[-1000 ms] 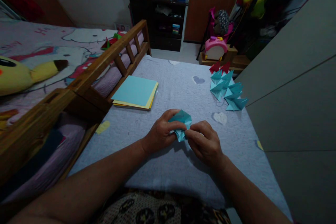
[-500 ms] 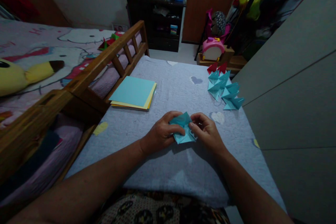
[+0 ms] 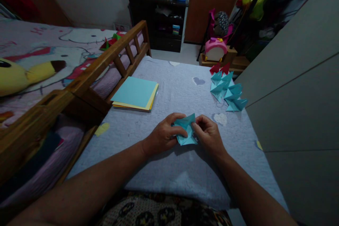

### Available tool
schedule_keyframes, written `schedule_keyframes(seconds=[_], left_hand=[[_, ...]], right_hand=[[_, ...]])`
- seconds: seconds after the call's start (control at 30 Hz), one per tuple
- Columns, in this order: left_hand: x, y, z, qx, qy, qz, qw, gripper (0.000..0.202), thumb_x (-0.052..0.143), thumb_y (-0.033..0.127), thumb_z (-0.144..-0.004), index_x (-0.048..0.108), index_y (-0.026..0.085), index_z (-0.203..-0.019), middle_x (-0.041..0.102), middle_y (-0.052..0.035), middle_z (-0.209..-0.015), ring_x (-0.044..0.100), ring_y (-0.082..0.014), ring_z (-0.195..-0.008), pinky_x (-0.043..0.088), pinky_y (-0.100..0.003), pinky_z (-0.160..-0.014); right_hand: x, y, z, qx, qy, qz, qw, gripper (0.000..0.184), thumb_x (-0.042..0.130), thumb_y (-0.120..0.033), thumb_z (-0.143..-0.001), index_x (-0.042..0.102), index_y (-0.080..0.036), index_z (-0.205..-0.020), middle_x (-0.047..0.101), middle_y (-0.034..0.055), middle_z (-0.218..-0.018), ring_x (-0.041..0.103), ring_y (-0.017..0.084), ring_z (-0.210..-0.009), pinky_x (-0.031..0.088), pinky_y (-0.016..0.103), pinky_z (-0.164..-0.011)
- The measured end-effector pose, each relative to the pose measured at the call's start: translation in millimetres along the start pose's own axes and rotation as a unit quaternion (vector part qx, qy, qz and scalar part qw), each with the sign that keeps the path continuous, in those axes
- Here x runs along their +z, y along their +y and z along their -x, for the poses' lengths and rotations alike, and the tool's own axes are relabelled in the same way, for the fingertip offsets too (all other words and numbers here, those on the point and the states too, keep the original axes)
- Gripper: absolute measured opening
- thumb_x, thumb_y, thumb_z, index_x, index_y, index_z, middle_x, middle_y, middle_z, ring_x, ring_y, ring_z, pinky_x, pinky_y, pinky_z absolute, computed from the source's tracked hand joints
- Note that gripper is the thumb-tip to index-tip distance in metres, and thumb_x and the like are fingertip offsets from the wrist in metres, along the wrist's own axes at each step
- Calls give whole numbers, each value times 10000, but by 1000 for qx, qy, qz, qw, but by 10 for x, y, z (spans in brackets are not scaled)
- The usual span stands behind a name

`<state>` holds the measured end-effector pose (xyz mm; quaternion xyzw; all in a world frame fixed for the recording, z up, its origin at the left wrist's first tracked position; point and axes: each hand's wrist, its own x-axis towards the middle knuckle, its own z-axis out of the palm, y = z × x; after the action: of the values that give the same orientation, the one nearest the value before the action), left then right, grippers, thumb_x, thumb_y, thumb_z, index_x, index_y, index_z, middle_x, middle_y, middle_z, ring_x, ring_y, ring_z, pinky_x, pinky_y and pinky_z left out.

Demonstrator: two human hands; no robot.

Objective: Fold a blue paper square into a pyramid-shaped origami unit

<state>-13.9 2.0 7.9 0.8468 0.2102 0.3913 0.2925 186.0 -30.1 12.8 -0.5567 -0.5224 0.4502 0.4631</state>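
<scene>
A partly folded piece of turquoise origami paper [image 3: 188, 137] is held between my hands, just over the light blue bedspread [image 3: 169, 169]. My left hand [image 3: 166, 130] is closed on its left side, the thumb lying across the front and the other fingers behind. With thumb and fingers, my right hand [image 3: 208, 130] pinches the paper's right edge near the upper corner. The fingers behind the paper are partly hidden. Farther left lies a stack of square paper [image 3: 135, 91], turquoise on top with yellow and orange edges below.
Several folded turquoise paper pieces [image 3: 234, 97] stand at the right edge, with red folded ones [image 3: 219, 67] behind. A wooden bed rail [image 3: 106, 63] runs along the left, and a pale cabinet [image 3: 299, 95] stands close on the right.
The paper's top corner has shifted to the right and now stands up more, with my right hand's fingertips closer on its edge. My left hand keeps nearly the same hold.
</scene>
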Motion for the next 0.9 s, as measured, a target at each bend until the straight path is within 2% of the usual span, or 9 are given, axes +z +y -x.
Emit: schedule_keyframes(seconds=[0.07, 0.2, 0.43, 0.63, 0.9], left_hand=[[1, -2, -4, -3, 8, 0, 1000, 146, 671, 109, -854, 703, 225, -935, 545, -90, -1250, 594, -222, -1076, 561, -384, -903], [2, -16, 1, 2, 15, 4, 1000, 119, 659, 133, -876, 704, 221, -941, 544, -93, -1239, 597, -222, -1073, 557, -390, -902], [-8, -1, 0, -2, 8, 7, 1000, 134, 652, 119, -870, 699, 217, -949, 560, -94, -1236, 596, -222, -1084, 555, -406, -927], [-3, 8, -17, -1, 9, 26, 1000, 149, 627, 94, -871, 684, 210, -944, 565, -92, -1236, 605, -207, -1081, 561, -386, -914], [-19, 8, -20, -11, 21, 21, 1000, 138, 638, 114, -874, 690, 218, -948, 589, -77, -1178, 620, -198, -1035, 567, -369, -876]], right_hand=[[4, 15, 5, 5, -29, -10, 1000, 176, 653, -352, -798, 552, -214, -841, 464, -63, -648, 438, 105, -556, 352, 232, -507], [14, 41, 16, 18, -60, -22, 998, 264, 651, -322, -792, 559, -216, -1016, 480, -71, -677, 450, 107, -574, 356, 226, -517], [31, 53, 8, 37, -69, -36, 996, 179, 655, -326, -798, 584, -216, -920, 453, -80, -633, 416, 97, -537, 325, 230, -507], [39, 41, 8, 21, -63, -9, 998, 158, 660, -304, -785, 597, -207, -892, 433, -81, -618, 396, 95, -540, 311, 231, -511], [12, -2, 10, 33, -68, -37, 996, 184, 631, -331, -787, 584, -216, -923, 456, -77, -624, 413, 103, -528, 326, 231, -496]])
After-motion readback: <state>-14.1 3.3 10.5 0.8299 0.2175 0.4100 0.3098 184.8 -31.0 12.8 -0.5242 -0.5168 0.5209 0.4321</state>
